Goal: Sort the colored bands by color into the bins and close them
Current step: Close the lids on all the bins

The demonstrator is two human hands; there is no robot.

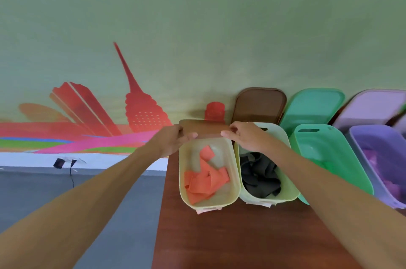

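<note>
From the head camera, four open bins stand in a row along the far edge of the dark wooden desk (219, 235), against a green wall. The cream bin (182, 183) sits at the desk's far left corner and holds a loose heap of orange bands (203, 180). Touching it on the right, the pale green bin (293, 189) holds dark grey bands (260, 177). Next comes the green bin (329, 154), whose contents I cannot make out, and then the purple bin (360, 143), with purple bands (373, 163) inside, at the frame's right side.

Both arms reach forward. The left hand (173, 139) and the right hand (243, 136) each grip one end of a brown lid (202, 129), fingers curled round its edge. The lid is held about level over the far end of the cream bin, which is mostly uncovered.

Behind the bins three more lids lean upright against the wall: a second brown one (259, 103), a green lid (312, 106) and a lilac lid (371, 106).

Left of the desk lies grey floor, with a wall socket (58, 163) and a black plug (73, 162) low on the painted wall
</note>
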